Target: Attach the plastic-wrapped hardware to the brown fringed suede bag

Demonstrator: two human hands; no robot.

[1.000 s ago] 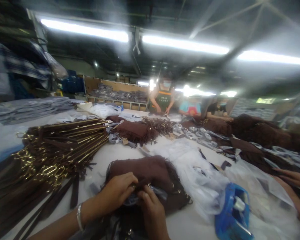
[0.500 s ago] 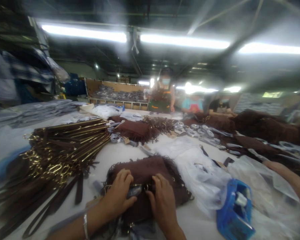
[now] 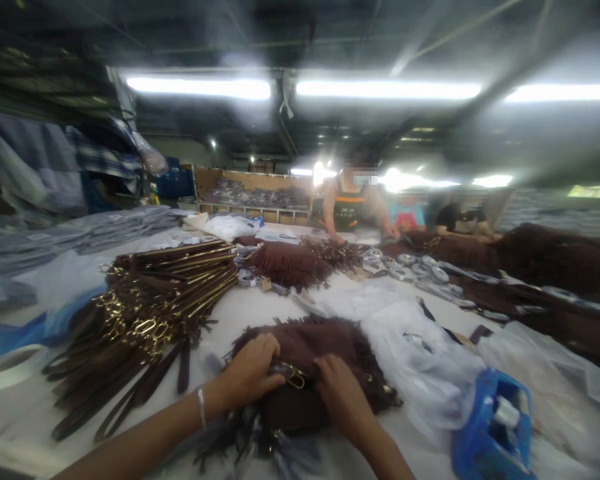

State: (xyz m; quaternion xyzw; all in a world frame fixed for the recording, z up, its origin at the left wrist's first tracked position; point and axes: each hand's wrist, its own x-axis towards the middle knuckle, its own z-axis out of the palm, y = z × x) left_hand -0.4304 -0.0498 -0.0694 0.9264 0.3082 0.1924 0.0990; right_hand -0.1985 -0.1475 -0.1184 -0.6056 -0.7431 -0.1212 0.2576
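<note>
Left hand [image 3: 253, 373]: over the left side of the bag [image 3: 310, 340], fingers bent, thumb apart from them; whether it pinches anything, one cannot tell.
Right hand [image 3: 345, 397]: fingers curled onto the bag's right half, thumb hidden; its grip cannot be told either.
Bag: brown, fringed, lying on the table [image 3: 253, 307] under both hands.
Ring [image 3: 296, 379]: gold-coloured, exposed between the hands; a second ago the fingertips met near there.
Change: the hands have parted, one to each side of the ring. This suggests that the close finger work at the bag's middle has paused or given way to handling the material around it.
Holder [image 3: 493, 427]: blue, well apart from the right hand, to its right.
Roll [image 3: 17, 365]: white, at far left, newly in view as the view has shifted.
Plastic [image 3: 420, 353]: crumpled, just right of the bag.
Straps [image 3: 180, 267]: brown with gold metal, heaped left of the bag, untouched.
Far bag [image 3: 290, 263]: fringed, beyond the near one.
Co-worker [image 3: 347, 210]: aproned, across the table, now reaching down to it; half a second ago one arm hung at the side.
</note>
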